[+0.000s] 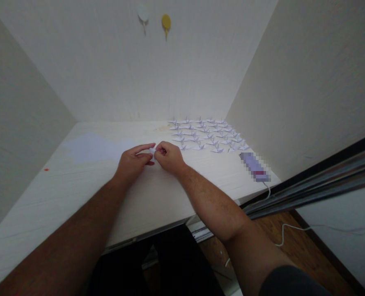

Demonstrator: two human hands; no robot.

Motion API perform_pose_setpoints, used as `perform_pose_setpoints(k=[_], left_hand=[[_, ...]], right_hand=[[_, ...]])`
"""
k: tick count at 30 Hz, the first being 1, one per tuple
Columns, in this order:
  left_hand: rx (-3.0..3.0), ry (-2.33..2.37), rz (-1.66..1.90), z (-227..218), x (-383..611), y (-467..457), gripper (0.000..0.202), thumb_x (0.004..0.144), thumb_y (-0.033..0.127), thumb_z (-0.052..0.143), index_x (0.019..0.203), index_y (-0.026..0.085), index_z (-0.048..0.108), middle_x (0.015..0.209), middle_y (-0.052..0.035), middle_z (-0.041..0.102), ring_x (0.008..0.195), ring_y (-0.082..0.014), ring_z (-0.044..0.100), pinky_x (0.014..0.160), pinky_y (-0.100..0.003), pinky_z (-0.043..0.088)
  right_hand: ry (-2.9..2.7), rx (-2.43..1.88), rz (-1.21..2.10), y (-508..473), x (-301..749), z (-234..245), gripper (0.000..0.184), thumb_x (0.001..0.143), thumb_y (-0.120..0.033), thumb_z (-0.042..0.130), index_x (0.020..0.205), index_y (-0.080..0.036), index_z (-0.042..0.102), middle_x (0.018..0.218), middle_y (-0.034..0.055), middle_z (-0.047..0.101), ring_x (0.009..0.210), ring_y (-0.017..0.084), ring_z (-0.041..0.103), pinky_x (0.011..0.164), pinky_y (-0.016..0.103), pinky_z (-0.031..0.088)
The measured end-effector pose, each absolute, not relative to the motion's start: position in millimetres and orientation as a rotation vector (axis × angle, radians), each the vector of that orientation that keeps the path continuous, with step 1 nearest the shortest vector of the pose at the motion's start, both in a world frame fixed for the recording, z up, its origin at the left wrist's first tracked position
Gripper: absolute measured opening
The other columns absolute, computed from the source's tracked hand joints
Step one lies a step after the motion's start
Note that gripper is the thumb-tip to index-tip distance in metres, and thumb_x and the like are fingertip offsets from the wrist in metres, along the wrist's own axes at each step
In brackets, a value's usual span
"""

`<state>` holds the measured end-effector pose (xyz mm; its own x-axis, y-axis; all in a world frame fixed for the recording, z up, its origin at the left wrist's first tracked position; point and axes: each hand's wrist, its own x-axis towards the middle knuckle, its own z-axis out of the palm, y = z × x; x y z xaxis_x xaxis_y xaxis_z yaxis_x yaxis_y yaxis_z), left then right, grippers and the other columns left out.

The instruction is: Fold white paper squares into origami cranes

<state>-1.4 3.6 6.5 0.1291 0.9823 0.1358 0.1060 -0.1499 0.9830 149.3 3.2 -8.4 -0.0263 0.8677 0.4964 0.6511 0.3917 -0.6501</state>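
Paper [152, 151] is being gripped by the left fingers [144, 146] and right fingers [161, 149]; tearing is being risked, should uneven pulling be applied.

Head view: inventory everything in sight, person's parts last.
Table: one, white, centre
Paper birds: many, white, rows, table's back right
Pale sheets: count unclear, bluish white, table's left
Paper piece: one, white, held mid-table
Speck: one, red, table's left edge
Blurred device: one, purple, table's right
Cables: count unclear, white, right side
Wall discs: two, white and yellow, top centre
Walls: three, pale grey, back and sides
Floor: one, brown, lower right
Streaked band: one, dark, right side
Trousers: one pair, black, bottom
Sleeve: one, dark grey, bottom right
Arms: two, lower frame
Left hand: one, holding the paper piece
Right hand: one, pinching it
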Motion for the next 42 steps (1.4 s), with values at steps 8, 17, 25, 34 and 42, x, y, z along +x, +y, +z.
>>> perform_pose_setpoints(k=[8, 17, 25, 34, 42], left_hand=[[1.408, 1.095, 1.201, 9, 2, 1, 0.049, 0.064, 0.026, 0.074, 0.112, 0.017, 0.072, 0.095, -0.0069, 0.071, 0.063, -0.0158, 0.068, 0.063, -0.032, 0.060], [1.312, 1.033, 1.211, 3, 1, 3, 0.040, 0.063, 0.022, 0.071, 0.101, 0.012, 0.073, 0.091, -0.0077, 0.071, 0.068, -0.0151, 0.065, 0.060, -0.029, 0.059], [1.236, 1.014, 1.152, 6, 0, 2, 0.043, 0.063, 0.023, 0.072, 0.104, 0.009, 0.072, 0.089, -0.0099, 0.072, 0.071, -0.0173, 0.066, 0.058, -0.028, 0.056], [1.112, 0.956, 1.150, 3, -3, 5, 0.042, 0.065, 0.025, 0.074, 0.104, 0.009, 0.071, 0.083, -0.0090, 0.071, 0.069, -0.0164, 0.065, 0.057, -0.026, 0.054], [1.047, 0.915, 1.195, 1, -3, 8, 0.040, 0.063, 0.022, 0.074, 0.101, 0.009, 0.072, 0.080, -0.0061, 0.069, 0.066, -0.0133, 0.062, 0.061, -0.028, 0.056]], right_hand=[[-1.785, -1.347, 0.184, -2, 146, -6, 0.007, 0.084, -0.024, 0.053, 0.077, -0.021, 0.054, 0.076, -0.0015, 0.060, 0.066, 0.013, 0.050, 0.064, 0.025, 0.036], [-1.806, -1.428, 0.136, -6, 146, -4, 0.010, 0.089, -0.028, 0.049, 0.084, -0.022, 0.055, 0.072, -0.0015, 0.060, 0.062, 0.013, 0.051, 0.060, 0.025, 0.032], [-1.826, -1.444, 0.113, -7, 146, -2, 0.012, 0.092, -0.026, 0.044, 0.094, -0.023, 0.055, 0.080, 0.0001, 0.063, 0.068, 0.015, 0.055, 0.062, 0.026, 0.035], [-1.765, -1.247, 0.165, -5, 147, -8, 0.011, 0.080, -0.019, 0.051, 0.086, -0.019, 0.061, 0.078, 0.0010, 0.063, 0.065, 0.013, 0.054, 0.064, 0.026, 0.041], [-1.745, -1.196, 0.269, -9, 146, -3, 0.026, 0.075, -0.039, 0.067, 0.089, -0.019, 0.060, 0.072, -0.0016, 0.060, 0.057, 0.010, 0.050, 0.058, 0.024, 0.040]])
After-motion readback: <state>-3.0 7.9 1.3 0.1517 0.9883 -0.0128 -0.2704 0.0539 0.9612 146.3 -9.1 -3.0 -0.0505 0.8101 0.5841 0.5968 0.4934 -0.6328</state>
